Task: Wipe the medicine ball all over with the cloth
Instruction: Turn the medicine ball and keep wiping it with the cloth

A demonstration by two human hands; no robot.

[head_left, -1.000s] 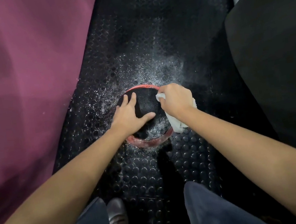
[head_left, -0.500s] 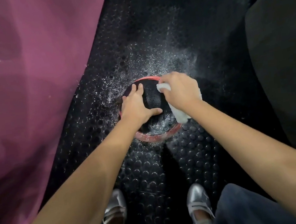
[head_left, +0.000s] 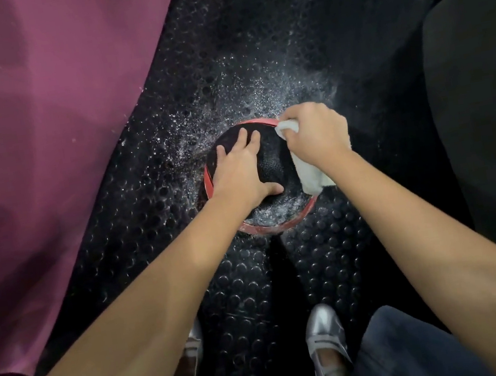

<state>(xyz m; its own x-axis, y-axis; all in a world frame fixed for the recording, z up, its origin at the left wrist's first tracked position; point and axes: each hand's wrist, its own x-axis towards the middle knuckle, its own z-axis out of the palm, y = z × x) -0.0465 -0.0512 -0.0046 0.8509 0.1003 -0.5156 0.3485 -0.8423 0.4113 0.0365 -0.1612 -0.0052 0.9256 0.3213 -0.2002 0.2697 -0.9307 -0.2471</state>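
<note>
A black medicine ball [head_left: 272, 165] with a red band sits on the studded black floor mat, wet and speckled with droplets. My left hand [head_left: 242, 169] lies flat on the ball's left top, fingers spread, steadying it. My right hand [head_left: 316, 135] is closed on a white cloth [head_left: 310, 175], pressing it against the ball's upper right side. One end of the cloth pokes out by my fingers, the rest hangs below my wrist.
The black studded rubber mat [head_left: 317, 274] is wet with spray around the ball. A purple pad [head_left: 39, 138] fills the left side. A black padded block [head_left: 487, 119] rises on the right. My silver shoes [head_left: 325, 334] stand just below the ball.
My right hand with the cloth has slid up the ball's right side toward the far rim. My left hand stays on the ball. The view has shifted, showing my shoes.
</note>
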